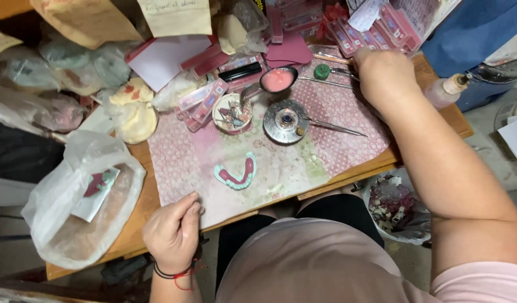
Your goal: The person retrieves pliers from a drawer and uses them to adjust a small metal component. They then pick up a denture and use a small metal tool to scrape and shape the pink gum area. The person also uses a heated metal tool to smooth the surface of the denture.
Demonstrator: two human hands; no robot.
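At the far left a clear plastic bag (pixel 73 219) slumps open over the worktop (pixel 140 216) edge, a small card with a red and green piece lying inside it, kept apart from the loose clutter. Just right of the bag, the left hand (pixel 173 230) rests on the near edge of the pink patterned mat (pixel 185 163); its fingers (pixel 188 210) are curled loosely and grasp nothing, seemingly only steadying the mat. Beyond those fingertips and a little to the right lies a horseshoe-shaped piece (pixel 237 175), pink with a pale green rim, flat on the mat and untouched, within easy reach of both hands. Further away stand a small dish of metal bits (pixel 232 114), a round metal burner (pixel 285 121) and a spoon of pink wax (pixel 277 79), grouped close together. At the right, the right hand (pixel 384 76) reaches to the far edge among thin metal instruments (pixel 334 84); its fingers are turned away, so I cannot tell what they grip, if anything. A squeeze bottle (pixel 446 90) stands just right of that hand.
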